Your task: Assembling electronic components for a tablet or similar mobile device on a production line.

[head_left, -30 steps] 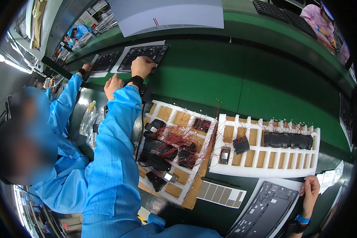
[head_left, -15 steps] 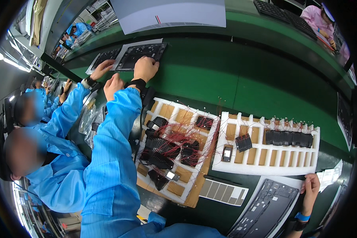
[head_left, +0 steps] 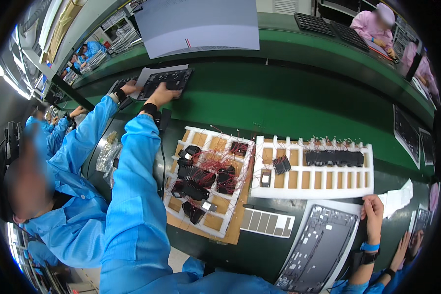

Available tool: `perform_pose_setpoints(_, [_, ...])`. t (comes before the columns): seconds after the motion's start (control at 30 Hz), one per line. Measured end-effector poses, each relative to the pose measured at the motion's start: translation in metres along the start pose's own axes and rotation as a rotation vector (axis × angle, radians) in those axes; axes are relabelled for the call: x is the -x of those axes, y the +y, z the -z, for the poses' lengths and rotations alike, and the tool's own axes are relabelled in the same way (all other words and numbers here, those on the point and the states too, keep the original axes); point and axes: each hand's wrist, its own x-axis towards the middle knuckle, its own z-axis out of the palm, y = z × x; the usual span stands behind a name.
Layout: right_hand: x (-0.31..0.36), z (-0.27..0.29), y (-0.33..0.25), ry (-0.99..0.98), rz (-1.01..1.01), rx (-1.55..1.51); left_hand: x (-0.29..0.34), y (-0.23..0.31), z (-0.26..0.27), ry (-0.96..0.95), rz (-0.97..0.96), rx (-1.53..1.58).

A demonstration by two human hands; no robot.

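My left hand (head_left: 162, 94) reaches far forward on a long blue sleeve, closed at the near edge of a dark device casing (head_left: 174, 77); its fingertips are partly hidden. Another person's hand (head_left: 128, 88) touches the white sheet on that casing's left side. At the right, my right hand (head_left: 373, 208), below a blue wristband, has curled fingers. They sit at the upper corner of a white sheet (head_left: 356, 207) under a larger grey device casing (head_left: 323, 245). What those fingers hold, if anything, cannot be made out.
Two white foam trays stand on the green bench: the left tray (head_left: 221, 229) holds jumbled black parts with red wires, the right tray (head_left: 299, 192) a neat row. A label strip (head_left: 267, 223), crumpled white wrapping (head_left: 398, 198) and more casings (head_left: 406, 132) lie around. A monitor (head_left: 201, 29) stands behind.
The whole view has shifted. My left hand stays at the far casing, its fingers spread more to the right. A second nearby hand beside it is no longer visible. My right hand stays at the sheet's corner.
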Motion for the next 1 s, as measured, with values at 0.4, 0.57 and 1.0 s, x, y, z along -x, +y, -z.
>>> perform_pose_setpoints(0.4, [0.021, 0.002, -0.05, -0.083, 0.134, 0.005, 0.375, 0.195, 0.057, -0.021, -0.768, 0.596])
perform_pose_setpoints(0.57, [0.077, -0.105, -0.173, -0.397, 1.064, 0.668, 0.459, 0.181, -0.034, -0.468, -0.636, 0.496])
perform_pose_setpoints(1.0, [0.121, -0.174, -0.172, -0.468, 1.561, 1.068, 0.467, 0.151, -0.046, -0.835, -0.575, 0.431])
